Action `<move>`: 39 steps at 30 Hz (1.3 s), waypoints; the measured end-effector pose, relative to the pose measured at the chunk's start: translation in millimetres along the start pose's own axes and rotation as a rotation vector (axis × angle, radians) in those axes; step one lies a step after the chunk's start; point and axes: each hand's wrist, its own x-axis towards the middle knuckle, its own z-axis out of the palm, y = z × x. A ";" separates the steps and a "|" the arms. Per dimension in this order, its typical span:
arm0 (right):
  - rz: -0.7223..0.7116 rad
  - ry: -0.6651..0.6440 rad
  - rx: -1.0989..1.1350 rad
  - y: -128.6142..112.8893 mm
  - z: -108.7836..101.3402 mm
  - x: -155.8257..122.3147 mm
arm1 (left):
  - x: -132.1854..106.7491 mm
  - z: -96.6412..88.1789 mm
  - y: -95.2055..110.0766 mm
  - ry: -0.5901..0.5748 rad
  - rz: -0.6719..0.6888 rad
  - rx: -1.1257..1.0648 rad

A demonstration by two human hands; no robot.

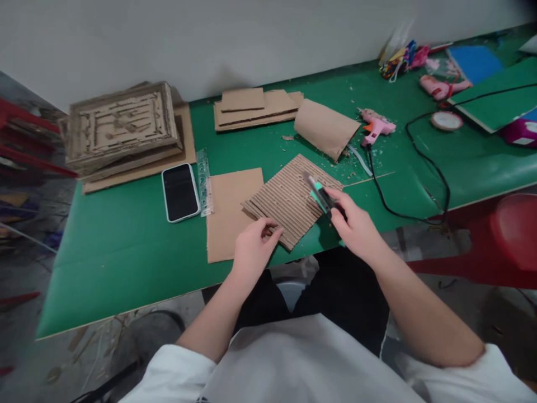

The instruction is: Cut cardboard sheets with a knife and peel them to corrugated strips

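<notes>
A sheet of corrugated cardboard (293,196) with its ridges bared lies at an angle in front of me. My left hand (259,243) pinches its near left edge between thumb and fingers. In my right hand (350,221) is a green and black utility knife (321,195), its blade end over the sheet and slightly blurred. Partly beneath the ridged sheet rests a flat brown cardboard piece (229,224). Along that piece's left side lies a clear ruler (204,182), next to a phone (180,192) with a dark screen.
Stacked cardboard panels (126,126) stand at the back left, and flat cardboard pieces (255,106) lie by the wall. Right of them are a brown paper bag (325,127), a pink glue gun (377,127) with a black cord (436,162), and a tape roll (447,120). A red stool (516,235) is at right.
</notes>
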 end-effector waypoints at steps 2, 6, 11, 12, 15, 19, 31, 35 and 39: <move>-0.029 -0.155 0.140 -13.1 -0.2 -12.2 | 4.4 1.6 -3.6 0.070 -0.112 -0.224; -0.095 -0.341 0.223 -30.3 13.2 -26.0 | 13.6 -1.8 -10.0 0.147 -0.240 -0.583; -0.050 -0.410 0.095 -37.9 21.6 -22.0 | 19.8 -7.6 -10.4 0.117 -0.245 -0.618; -0.056 -0.412 0.070 -39.0 20.5 -20.3 | 19.9 -7.9 -10.2 0.114 -0.242 -0.615; -0.102 -0.420 0.000 -43.2 16.3 -15.2 | 19.5 -7.8 -9.4 0.106 -0.239 -0.602; -0.141 -0.432 -0.161 -51.9 13.9 -9.6 | 19.5 -6.6 -9.8 0.095 -0.229 -0.579; -0.176 -0.475 -0.260 -56.6 -5.8 -13.2 | 18.9 -6.2 -15.9 0.075 -0.138 -0.491; -0.151 -0.466 -0.267 -62.0 1.3 -6.0 | 18.6 -8.4 -12.5 0.059 -0.160 -0.528; -0.155 -0.485 -0.300 -63.2 9.6 -6.0 | 18.1 -8.1 -12.0 0.056 -0.157 -0.532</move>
